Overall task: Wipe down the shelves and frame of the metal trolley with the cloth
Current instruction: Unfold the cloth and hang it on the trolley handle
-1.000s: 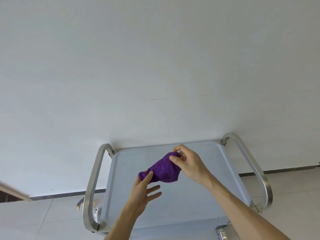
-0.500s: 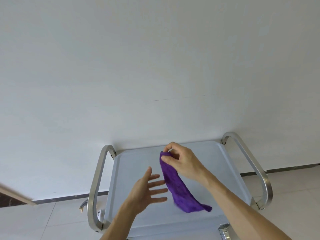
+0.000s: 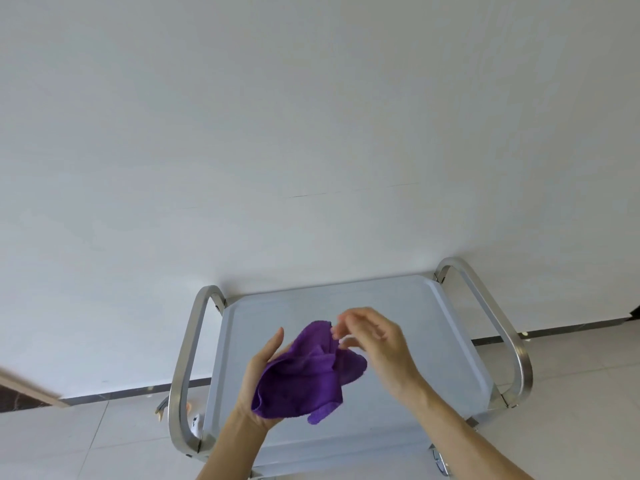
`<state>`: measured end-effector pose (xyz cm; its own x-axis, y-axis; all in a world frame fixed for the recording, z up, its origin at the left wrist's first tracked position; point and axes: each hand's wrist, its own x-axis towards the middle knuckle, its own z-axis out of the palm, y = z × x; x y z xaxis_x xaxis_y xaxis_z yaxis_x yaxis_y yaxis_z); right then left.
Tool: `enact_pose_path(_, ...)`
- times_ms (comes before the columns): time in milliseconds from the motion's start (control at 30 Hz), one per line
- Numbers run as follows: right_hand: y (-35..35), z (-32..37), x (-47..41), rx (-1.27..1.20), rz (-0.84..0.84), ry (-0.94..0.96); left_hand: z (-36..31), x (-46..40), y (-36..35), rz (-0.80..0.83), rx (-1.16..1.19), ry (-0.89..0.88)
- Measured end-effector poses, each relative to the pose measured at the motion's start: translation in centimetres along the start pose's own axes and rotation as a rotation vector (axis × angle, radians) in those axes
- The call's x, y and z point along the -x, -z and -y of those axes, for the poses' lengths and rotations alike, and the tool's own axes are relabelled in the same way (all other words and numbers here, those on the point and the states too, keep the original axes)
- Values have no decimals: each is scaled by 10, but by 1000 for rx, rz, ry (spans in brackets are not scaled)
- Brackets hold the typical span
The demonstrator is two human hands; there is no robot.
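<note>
A purple cloth (image 3: 301, 375) lies bunched over the upturned palm of my left hand (image 3: 263, 362), whose thumb stands straight beside it. My right hand (image 3: 381, 344) hovers just right of the cloth, its blurred fingertips at the cloth's upper edge; whether they pinch it is unclear. Both hands are above the flat top shelf (image 3: 415, 323) of the metal trolley. Curved steel handles frame it on the left (image 3: 188, 358) and on the right (image 3: 498, 323). The lower shelves are hidden under the top one.
The trolley stands against a white wall (image 3: 311, 133) on a pale tiled floor (image 3: 571, 393) with a dark skirting strip. A castor (image 3: 438, 462) shows at the bottom right. A small white object (image 3: 195, 422) lies under the left handle. A wooden edge (image 3: 31, 386) juts in at far left.
The cloth hung stretched from my right hand's pinch half a second ago; now it lies gathered on my left palm. My left hand has moved under it, and my right hand has dropped lower.
</note>
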<state>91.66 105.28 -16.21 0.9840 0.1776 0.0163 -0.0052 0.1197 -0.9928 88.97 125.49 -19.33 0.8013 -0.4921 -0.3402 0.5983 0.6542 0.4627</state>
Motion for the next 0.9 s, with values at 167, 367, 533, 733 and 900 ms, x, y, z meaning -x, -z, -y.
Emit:
enact_pose_path(167,34,-55,-10,-94,-228,-416,-10,4,-29,65,-8,-42)
enact_pose_path(367,26,-83,-5,-492,151,-619,-10,-3,-76,138,1,-113)
enact_pose_path(533,19,-79,-4,-826,236,-561,-14,-3,-91,78,-16,-207)
enact_pose_path(733,61,-62,-23,-558,89,-627,-26,31,-44,-163,-29,-320)
enact_pose_path(900,50,-34,-59,-233,107,-635,-28,60,17,-398,-28,-241)
